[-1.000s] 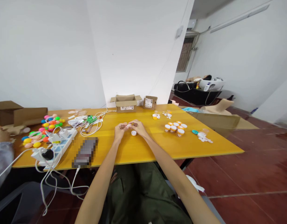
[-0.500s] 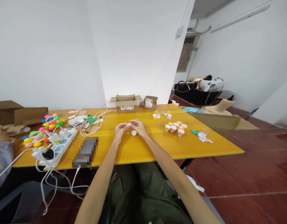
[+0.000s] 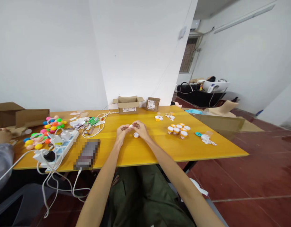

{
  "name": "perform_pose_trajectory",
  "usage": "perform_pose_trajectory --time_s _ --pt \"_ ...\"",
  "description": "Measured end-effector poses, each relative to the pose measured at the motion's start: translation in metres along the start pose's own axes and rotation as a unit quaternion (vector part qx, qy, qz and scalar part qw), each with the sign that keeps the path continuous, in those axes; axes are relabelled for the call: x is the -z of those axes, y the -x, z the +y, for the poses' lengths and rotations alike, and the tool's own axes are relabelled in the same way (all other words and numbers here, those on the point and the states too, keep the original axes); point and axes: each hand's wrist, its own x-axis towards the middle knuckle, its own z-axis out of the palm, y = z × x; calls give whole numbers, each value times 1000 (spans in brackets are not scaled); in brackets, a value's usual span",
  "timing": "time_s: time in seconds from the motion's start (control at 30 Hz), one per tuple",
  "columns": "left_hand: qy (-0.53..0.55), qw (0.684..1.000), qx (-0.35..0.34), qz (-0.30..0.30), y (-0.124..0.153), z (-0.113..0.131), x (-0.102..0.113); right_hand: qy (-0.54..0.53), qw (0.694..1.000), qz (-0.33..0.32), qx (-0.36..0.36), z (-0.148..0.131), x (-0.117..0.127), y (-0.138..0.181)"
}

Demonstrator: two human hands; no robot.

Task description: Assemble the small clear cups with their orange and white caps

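Above the yellow table (image 3: 140, 156), my left hand (image 3: 122, 131) and my right hand (image 3: 139, 127) meet at the fingertips. Both pinch one small white piece (image 3: 130, 126), whose kind is too small to make out. Just below my right fingers, a small round white cup with an orange edge (image 3: 136, 135) sits on the table. To the right stands a cluster of several small clear cups with white and orange lids (image 3: 176, 129). Beyond it lie a teal ring (image 3: 198, 134) and a heap of white plastic parts (image 3: 207, 139).
Small white and orange parts (image 3: 159, 117) lie farther back. Two cardboard boxes, one open (image 3: 128, 105) and one smaller (image 3: 152, 104), stand by the wall. Leftward are a phone (image 3: 87, 154), a power strip (image 3: 62, 148), cables, colourful balls (image 3: 53, 127) and another person's sleeve (image 3: 3, 162).
My fingers have shifted slightly around the small white piece, which shows at a different angle. The camera view has moved a little; the things on the table stay put.
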Motion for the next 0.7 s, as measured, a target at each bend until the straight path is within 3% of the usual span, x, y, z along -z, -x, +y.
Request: perform_pose_trajectory --time_s 0.7 --pt "-6 1000 4 -9 -2 -1 1 22 1000 -1 -16 0 3 0"
